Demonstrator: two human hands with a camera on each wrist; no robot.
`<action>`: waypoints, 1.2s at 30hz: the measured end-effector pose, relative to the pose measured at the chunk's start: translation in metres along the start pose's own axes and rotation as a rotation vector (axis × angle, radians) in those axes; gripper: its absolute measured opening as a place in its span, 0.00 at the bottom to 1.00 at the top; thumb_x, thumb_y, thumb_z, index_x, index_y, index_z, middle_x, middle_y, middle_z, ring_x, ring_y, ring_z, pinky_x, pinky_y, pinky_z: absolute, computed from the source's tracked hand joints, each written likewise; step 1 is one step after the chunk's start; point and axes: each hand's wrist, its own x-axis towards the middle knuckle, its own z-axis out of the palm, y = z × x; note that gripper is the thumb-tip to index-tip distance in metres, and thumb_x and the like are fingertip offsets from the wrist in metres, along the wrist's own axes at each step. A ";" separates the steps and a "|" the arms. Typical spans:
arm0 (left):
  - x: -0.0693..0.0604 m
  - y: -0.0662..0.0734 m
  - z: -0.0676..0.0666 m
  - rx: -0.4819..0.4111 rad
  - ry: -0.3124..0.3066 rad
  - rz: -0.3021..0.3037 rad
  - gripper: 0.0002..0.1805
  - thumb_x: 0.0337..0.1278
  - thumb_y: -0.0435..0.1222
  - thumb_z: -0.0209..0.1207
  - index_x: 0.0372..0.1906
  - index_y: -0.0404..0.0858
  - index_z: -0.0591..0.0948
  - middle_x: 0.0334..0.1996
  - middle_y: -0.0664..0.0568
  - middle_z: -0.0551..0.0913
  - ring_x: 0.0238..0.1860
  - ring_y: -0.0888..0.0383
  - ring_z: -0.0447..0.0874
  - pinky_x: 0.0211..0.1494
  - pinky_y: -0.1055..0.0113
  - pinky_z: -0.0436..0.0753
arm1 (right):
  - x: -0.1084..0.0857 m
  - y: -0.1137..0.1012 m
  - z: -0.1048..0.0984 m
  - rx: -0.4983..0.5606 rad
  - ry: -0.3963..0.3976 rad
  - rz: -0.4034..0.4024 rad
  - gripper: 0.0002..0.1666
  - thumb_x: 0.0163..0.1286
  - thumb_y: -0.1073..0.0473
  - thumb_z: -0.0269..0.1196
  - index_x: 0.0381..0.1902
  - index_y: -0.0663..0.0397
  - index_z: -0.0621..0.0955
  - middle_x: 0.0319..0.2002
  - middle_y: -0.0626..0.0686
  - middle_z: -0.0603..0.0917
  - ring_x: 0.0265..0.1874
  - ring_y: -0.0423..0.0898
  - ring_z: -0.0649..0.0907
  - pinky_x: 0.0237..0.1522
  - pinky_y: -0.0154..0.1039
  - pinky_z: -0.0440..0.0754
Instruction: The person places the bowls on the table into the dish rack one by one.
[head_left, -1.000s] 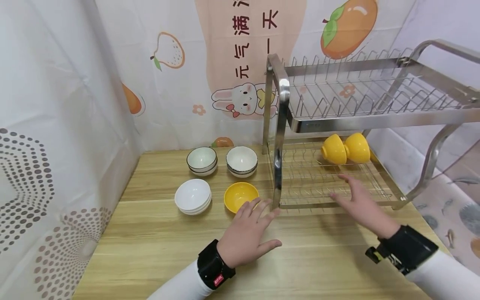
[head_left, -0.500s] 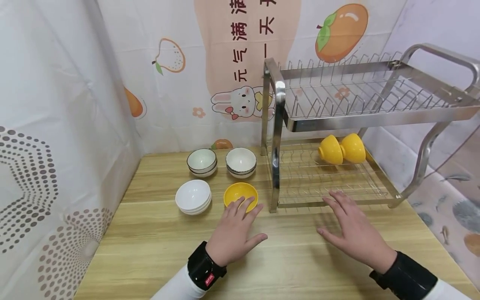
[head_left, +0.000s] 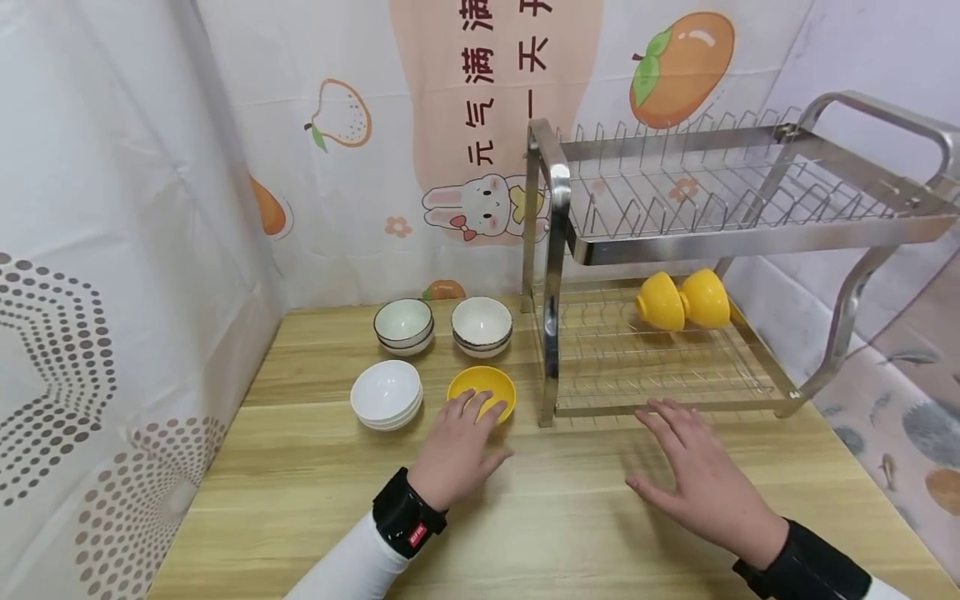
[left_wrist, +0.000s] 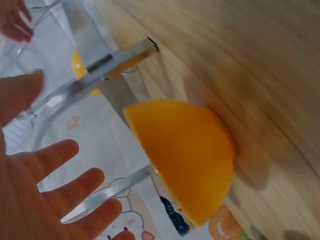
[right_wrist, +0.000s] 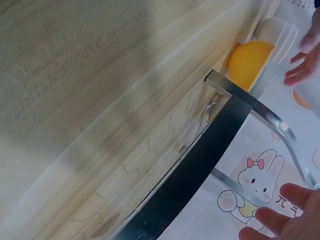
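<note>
A yellow bowl [head_left: 481, 378] stands upright on the wooden table. My left hand [head_left: 454, 457] is over its near side, fingers spread. In the left wrist view, a gap shows between those fingers and the yellow bowl [left_wrist: 185, 155], and nothing is in the palm. My right hand [head_left: 701, 483] hovers in front of the dish rack [head_left: 675, 408], fingers extended and holding nothing. Two more yellow bowls, a left one [head_left: 661, 302] and a right one [head_left: 706, 298], lie on their sides in the rack's lower tier.
Left of the yellow bowl is a stack of white bowls [head_left: 386, 392]. Behind stand a stack of pale green bowls [head_left: 403, 322] and a stack of dark-rimmed white bowls [head_left: 482, 322]. The rack's upper tier [head_left: 757, 237] overhangs the lower one. A printed curtain [head_left: 337, 217] closes the back.
My right hand has drawn back from the rack's lower tier toward the table's front. The left hand has shifted slightly left, over the near yellow bowl. The bowls stay put.
</note>
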 end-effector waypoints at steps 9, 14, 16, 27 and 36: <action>0.013 -0.013 0.014 0.031 -0.099 0.020 0.20 0.63 0.42 0.64 0.59 0.45 0.81 0.54 0.50 0.83 0.55 0.51 0.81 0.62 0.55 0.77 | -0.003 0.000 0.000 -0.004 -0.009 0.003 0.48 0.58 0.39 0.72 0.67 0.58 0.70 0.68 0.63 0.67 0.66 0.63 0.65 0.76 0.53 0.44; 0.014 -0.015 0.020 0.065 -0.142 0.021 0.14 0.66 0.36 0.60 0.54 0.47 0.83 0.46 0.53 0.85 0.42 0.54 0.83 0.47 0.60 0.82 | -0.006 0.001 0.001 -0.008 -0.007 0.009 0.48 0.57 0.38 0.72 0.68 0.57 0.70 0.68 0.63 0.67 0.67 0.62 0.65 0.76 0.53 0.45; 0.015 -0.016 0.021 0.071 -0.152 0.021 0.13 0.66 0.34 0.59 0.52 0.47 0.84 0.43 0.54 0.85 0.39 0.55 0.83 0.44 0.60 0.81 | -0.007 0.001 0.000 -0.009 -0.006 0.008 0.48 0.57 0.39 0.72 0.68 0.57 0.70 0.68 0.63 0.67 0.67 0.62 0.65 0.76 0.53 0.45; 0.016 -0.017 0.020 0.037 -0.166 0.024 0.12 0.64 0.32 0.59 0.48 0.47 0.85 0.37 0.56 0.86 0.33 0.56 0.80 0.37 0.62 0.77 | -0.009 0.000 -0.001 -0.004 0.002 0.001 0.50 0.56 0.39 0.73 0.70 0.56 0.69 0.69 0.62 0.67 0.69 0.62 0.64 0.77 0.47 0.38; 0.007 -0.015 0.020 -0.014 -0.101 0.102 0.12 0.64 0.32 0.59 0.49 0.49 0.84 0.39 0.58 0.85 0.36 0.59 0.80 0.40 0.63 0.80 | -0.010 -0.001 -0.001 -0.015 0.015 -0.017 0.51 0.55 0.40 0.74 0.70 0.57 0.68 0.69 0.61 0.66 0.68 0.62 0.64 0.77 0.47 0.40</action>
